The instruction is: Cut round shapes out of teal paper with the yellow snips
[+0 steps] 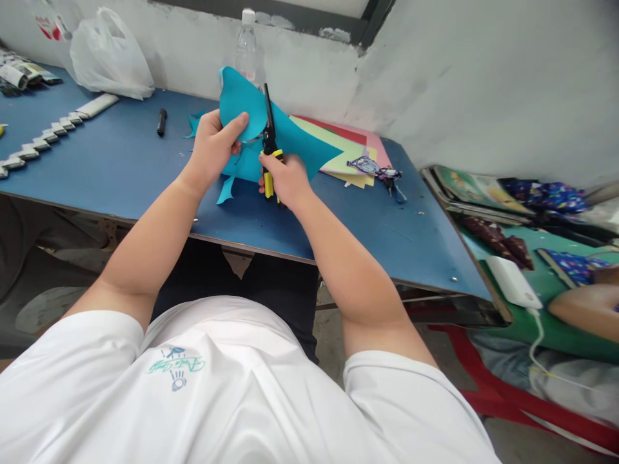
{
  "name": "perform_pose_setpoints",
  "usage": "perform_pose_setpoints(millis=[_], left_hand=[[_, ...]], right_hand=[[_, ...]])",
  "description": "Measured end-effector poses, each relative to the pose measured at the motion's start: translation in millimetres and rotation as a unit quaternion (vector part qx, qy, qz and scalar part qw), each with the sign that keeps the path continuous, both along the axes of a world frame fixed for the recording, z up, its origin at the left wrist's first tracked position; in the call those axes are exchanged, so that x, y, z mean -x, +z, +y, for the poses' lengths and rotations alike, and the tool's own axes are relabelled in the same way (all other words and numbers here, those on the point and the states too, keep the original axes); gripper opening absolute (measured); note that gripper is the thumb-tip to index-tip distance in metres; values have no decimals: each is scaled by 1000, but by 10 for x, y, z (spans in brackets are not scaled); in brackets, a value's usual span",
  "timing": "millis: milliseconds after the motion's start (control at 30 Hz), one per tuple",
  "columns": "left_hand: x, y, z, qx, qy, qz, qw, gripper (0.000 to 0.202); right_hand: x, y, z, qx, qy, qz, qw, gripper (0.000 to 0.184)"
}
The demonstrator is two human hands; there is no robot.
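Observation:
My left hand (213,145) grips a teal sheet of paper (300,145) by its left part and holds it up above the blue table (120,161). In my right hand (285,180) is a pair of scissors (268,125) with yellow and black handles. The black blades point up and run into the teal sheet near its middle. A cut teal strip (225,190) hangs down below my left hand. Another teal scrap (193,122) lies on the table behind that hand.
A stack of coloured paper sheets (351,151) and a bunch of keys (382,174) lie right of my hands. A black marker (161,121), a clear bottle (246,45), a white plastic bag (109,55) and folded white paper (53,132) sit farther left. Another person's arm (585,309) rests at the right.

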State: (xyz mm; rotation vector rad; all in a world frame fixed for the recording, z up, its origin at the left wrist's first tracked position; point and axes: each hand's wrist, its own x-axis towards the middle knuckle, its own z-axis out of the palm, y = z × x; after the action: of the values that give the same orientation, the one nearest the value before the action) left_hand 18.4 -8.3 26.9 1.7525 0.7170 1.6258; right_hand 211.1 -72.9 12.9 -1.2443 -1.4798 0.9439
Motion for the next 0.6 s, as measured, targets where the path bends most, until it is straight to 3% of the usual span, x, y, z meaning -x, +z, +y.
perform_pose_setpoints(millis=[400, 600], left_hand=[[-12, -20, 35, -59, 96, 24, 993, 83], [5, -17, 31, -80, 96, 32, 992, 81]], right_hand=[[27, -10, 6, 14, 6, 26, 1000, 48], [6, -24, 29, 22, 18, 35, 999, 47]])
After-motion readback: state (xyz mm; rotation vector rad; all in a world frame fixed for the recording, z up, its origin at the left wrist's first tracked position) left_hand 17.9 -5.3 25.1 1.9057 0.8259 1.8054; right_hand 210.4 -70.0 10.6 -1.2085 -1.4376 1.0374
